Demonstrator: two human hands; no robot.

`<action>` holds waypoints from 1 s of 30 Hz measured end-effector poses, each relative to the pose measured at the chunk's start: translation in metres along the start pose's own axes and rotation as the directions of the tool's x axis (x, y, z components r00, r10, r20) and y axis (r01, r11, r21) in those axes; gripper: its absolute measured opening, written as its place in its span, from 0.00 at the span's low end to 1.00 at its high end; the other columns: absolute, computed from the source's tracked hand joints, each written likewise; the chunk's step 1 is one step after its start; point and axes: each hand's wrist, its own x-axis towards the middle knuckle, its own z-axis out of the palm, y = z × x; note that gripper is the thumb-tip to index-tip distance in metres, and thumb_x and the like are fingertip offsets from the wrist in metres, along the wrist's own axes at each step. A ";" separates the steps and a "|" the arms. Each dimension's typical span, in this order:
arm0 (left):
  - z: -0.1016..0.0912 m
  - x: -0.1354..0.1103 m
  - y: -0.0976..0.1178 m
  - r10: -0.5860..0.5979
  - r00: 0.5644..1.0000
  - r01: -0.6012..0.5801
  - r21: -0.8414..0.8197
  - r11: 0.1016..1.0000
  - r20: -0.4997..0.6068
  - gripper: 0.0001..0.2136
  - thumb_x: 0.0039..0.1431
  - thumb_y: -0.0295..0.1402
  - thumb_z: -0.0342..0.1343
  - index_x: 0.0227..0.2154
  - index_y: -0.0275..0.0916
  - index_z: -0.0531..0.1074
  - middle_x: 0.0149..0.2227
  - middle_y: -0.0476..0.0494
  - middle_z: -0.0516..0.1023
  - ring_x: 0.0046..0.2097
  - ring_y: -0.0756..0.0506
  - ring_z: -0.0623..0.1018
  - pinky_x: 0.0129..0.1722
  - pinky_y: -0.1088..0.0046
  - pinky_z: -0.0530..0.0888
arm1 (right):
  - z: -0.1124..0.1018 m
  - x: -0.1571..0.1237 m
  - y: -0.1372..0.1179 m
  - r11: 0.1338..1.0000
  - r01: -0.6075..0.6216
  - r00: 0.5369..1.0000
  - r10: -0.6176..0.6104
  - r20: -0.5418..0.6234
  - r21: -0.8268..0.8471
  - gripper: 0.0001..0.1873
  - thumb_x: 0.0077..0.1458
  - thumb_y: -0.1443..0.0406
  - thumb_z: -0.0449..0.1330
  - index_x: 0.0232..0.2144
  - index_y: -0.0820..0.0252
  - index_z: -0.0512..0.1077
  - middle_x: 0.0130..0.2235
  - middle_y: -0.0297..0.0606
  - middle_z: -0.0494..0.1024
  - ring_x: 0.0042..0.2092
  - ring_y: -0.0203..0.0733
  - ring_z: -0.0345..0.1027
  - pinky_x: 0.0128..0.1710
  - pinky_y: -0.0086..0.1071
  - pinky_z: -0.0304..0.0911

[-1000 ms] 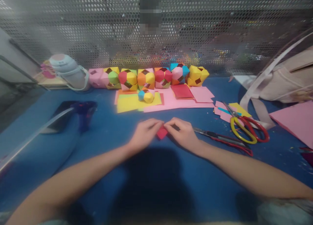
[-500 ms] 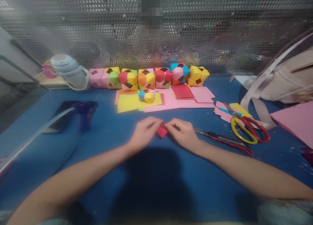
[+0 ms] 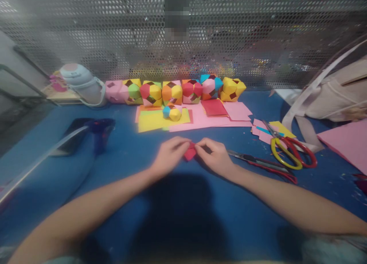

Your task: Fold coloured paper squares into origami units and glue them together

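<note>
Head cam, both hands [image 3: 172, 154] pinching red paper [image 3: 189, 154], blue tbl [image 3: 132, 149], perf. metal panel [image 3: 114, 34] behind

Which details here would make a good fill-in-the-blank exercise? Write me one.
1. The left hand and right hand pinch a small folded paper piece that is ____ in colour.
2. The scissors have one red handle loop and one ____ loop.
3. The tabletop is ____.
4. In the picture, the pale bottle is to the ____ of the paper-ball row.

Missing words: red; yellow; blue; left.
</note>
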 end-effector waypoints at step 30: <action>-0.001 0.003 -0.010 -0.190 0.982 0.183 -0.189 0.965 -0.020 0.13 0.57 0.40 0.51 0.31 0.36 0.75 0.34 0.45 0.78 0.36 0.48 0.74 0.37 0.73 0.70 | 0.001 0.003 0.000 0.994 -0.101 0.994 0.099 0.040 0.045 0.08 0.52 0.66 0.55 0.22 0.60 0.68 0.21 0.32 0.72 0.24 0.33 0.64 0.25 0.27 0.59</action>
